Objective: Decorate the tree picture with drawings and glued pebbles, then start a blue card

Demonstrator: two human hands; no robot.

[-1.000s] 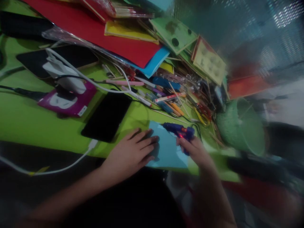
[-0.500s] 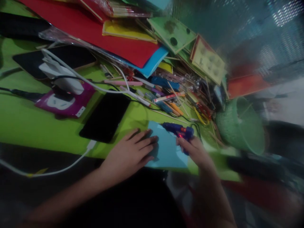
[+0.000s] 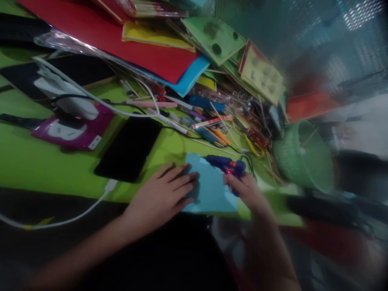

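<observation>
A light blue sheet of paper [image 3: 209, 198] lies at the front edge of the green table. My left hand [image 3: 163, 192] rests flat with its fingers spread, the fingertips on the sheet's left part. In my right hand [image 3: 245, 188] is a dark blue glue gun [image 3: 226, 163], gripped by its handle with a red light glowing on it. Its nozzle points left, over the upper part of the sheet; whether the tip touches the paper I cannot tell.
A black phone [image 3: 130, 147] on a white cable lies to the left, near a purple power strip [image 3: 71, 129]. Pens, sticks and yellow-handled scissors [image 3: 254, 147] clutter the area behind the sheet. A green basket [image 3: 303, 157] stands at right; red card [image 3: 127, 44] lies at the back.
The whole view has shifted slightly, so the table things appear a little further left. Both hands and the glue gun keep nearly the same places over the sheet.
</observation>
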